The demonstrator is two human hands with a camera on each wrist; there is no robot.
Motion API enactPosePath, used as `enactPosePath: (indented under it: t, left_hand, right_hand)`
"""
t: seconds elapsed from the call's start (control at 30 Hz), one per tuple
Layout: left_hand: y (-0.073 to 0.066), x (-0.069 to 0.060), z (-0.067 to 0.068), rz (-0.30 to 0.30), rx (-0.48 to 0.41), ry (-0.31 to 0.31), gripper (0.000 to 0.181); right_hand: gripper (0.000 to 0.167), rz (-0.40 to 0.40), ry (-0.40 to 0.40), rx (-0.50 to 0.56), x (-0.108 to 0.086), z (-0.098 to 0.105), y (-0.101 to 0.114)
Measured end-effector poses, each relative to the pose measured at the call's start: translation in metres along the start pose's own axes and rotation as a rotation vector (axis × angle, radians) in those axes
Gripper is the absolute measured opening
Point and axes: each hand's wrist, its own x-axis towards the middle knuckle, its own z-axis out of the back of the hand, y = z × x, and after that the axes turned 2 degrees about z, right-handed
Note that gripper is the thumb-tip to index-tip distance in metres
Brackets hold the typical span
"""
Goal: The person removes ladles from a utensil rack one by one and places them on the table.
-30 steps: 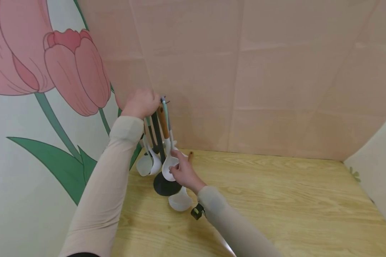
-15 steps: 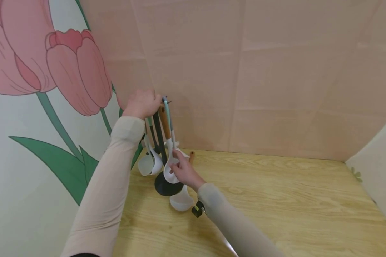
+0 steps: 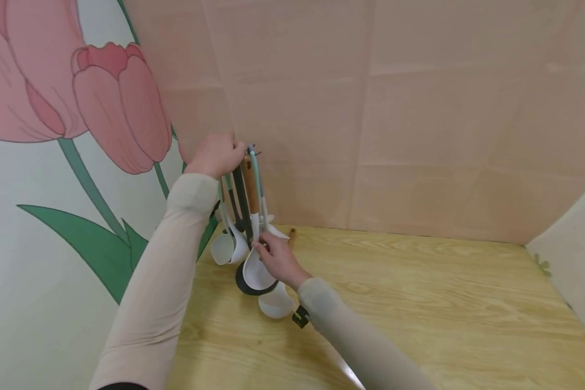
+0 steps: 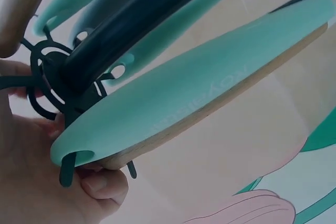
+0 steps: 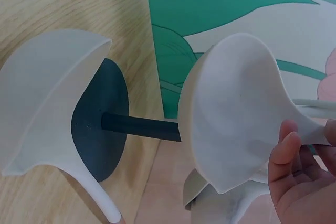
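A dark rotary stand with a round black base (image 5: pixel 102 129) and a hooked ring (image 4: pixel 47 77) holds hanging utensils. My left hand (image 3: pixel 216 155) grips the stand's top; in the left wrist view its fingers curl under the ring, beside a mint-and-wood handle (image 4: pixel 157 103) hung on a hook. My right hand (image 3: pixel 279 260) pinches the neck of a white ladle (image 5: pixel 236 108), its bowl (image 3: pixel 258 273) hanging over the base. The ladle's wooden handle (image 3: pixel 250 187) reaches up to the ring. Other white utensils (image 3: pixel 222 249) hang at the left.
Another white ladle (image 3: pixel 276 302) lies on the wood-grain table (image 3: pixel 419 303) in front of the base, near my right wrist. A wooden handle end (image 3: pixel 292 234) shows behind my right hand. A tulip-patterned wall (image 3: pixel 53 260) stands close on the left, a pinkish wall (image 3: pixel 419 135) behind.
My right hand has shifted from the bowl of the white ladle up to its neck, and the bowl now hangs lower and faces differently. My left hand stays at the top of the stand.
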Motion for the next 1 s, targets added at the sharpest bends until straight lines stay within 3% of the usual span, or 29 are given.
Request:
enactPosePath:
  t: [0.2, 0.4, 0.5, 0.83, 1.0]
  left_hand:
    - [0.000, -0.007, 0.005, 0.073, -0.068, -0.049, 0.051]
    - [-0.006, -0.010, 0.007, 0.132, 0.098, -0.112, 0.056]
    - [-0.006, -0.010, 0.008, 0.144, 0.130, -0.083, 0.057]
    - [-0.008, -0.012, 0.005, 0.130, 0.086, -0.027, 0.058]
    - [-0.012, -0.013, 0.006, 0.136, 0.110, 0.004, 0.059]
  right_hand:
    - [0.018, 0.033, 0.008, -0.040, -0.001, 0.000, 0.003]
    - [0.018, 0.037, 0.003, -0.059, -0.003, 0.002, 0.004]
    - [0.018, 0.028, 0.007, -0.060, -0.005, 0.004, 0.006]
    - [0.014, 0.025, 0.008, -0.060, -0.008, 0.004, 0.005]
    - [0.013, 0.028, 0.010, -0.055, -0.010, 0.005, 0.008]
